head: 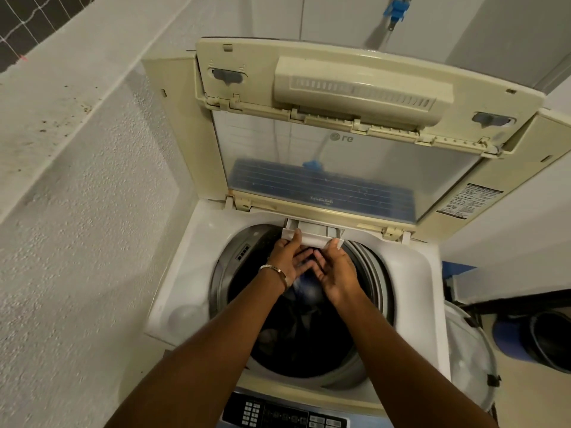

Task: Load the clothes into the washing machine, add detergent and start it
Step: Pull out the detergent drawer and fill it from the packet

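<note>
Reaching over the open drum point(370, 273) of the top-loading washing machine point(191, 273), both hands meet at the small white detergent drawer point(312, 237) that juts out from the back rim, just below the raised lid point(355, 168); the left hand point(289, 261) has its thumb on the drawer's left front corner with the fingers curled beneath it; the right hand point(335, 270) grips the drawer's right front edge, thumb on top; a bracelet point(276, 271) circles the left wrist; dark clothes point(306, 322) lie down inside the drum, partly hidden by the forearms; the control panel point(284, 413) shows at the near edge of the machine; a blue tap point(397, 10) sits on the wall above the lid; a rough plastered wall point(77, 211) runs along the left; a dark bucket point(553, 341) stands on the floor to the right.
</note>
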The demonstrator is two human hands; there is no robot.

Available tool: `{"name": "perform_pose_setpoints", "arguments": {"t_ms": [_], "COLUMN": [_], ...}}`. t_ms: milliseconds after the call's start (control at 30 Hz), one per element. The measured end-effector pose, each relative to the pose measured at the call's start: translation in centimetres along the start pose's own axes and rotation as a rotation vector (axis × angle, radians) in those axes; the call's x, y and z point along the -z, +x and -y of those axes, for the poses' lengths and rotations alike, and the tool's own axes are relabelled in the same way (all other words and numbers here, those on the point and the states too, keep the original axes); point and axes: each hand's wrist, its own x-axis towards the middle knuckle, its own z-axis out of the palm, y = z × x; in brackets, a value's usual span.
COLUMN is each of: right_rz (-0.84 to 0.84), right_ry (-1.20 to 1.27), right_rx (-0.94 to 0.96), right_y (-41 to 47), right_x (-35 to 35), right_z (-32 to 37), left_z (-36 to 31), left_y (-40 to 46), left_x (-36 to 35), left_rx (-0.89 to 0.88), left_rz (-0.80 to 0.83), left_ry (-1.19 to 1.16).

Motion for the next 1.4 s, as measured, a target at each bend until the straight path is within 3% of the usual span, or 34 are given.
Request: {"name": "perform_pose_setpoints", "arguments": {"t_ms": [267, 1400], "right_rz": [-0.071, -0.254], "right_ry": [-0.017, -0.113], "right_rx": [0.011, 0.011], "right_y": [-1.1, -5.0], "right_x": [-0.3, -0.7], "right_z": [0.9, 1.7], "left_z": [-1.6, -0.5], "left_y": [-0.3, -3.9], "left_x": [-0.7, -1.7], "left_rx": [-0.039, -0.014], "left_rz": [-0.153, -0.347], "left_ry": [-0.113, -0.092]}}
